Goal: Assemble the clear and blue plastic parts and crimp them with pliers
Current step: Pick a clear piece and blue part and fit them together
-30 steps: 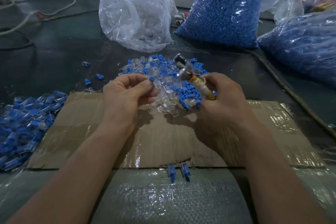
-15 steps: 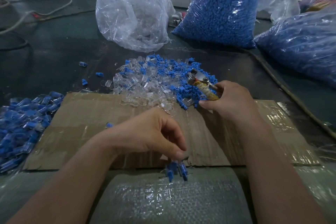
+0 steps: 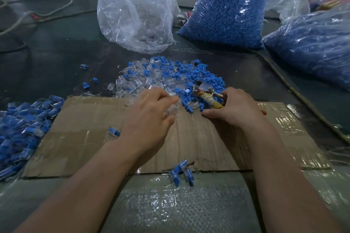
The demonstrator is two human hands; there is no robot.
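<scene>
Now, on the left, a pile of joined blue-and-clear pieces [image 3: 22, 128] lies on the counter [image 3: 56, 62], just beside the cardboard sheet [image 3: 85, 138]. Your left hand [image 3: 149, 119] reaches across the cardboard to the near edge of the heap of clear and blue parts [image 3: 170, 75]. Its fingers [image 3: 166, 98] are curled over clear pieces, but the blur hides whether they grip one. Just right of it, the pliers [image 3: 205, 91] point their head into the heap, and your right hand [image 3: 238, 108] is wrapped round their yellow-bound handle.

Glossy taped cardboard [image 3: 189, 138], metal pliers [image 3: 205, 91]
</scene>
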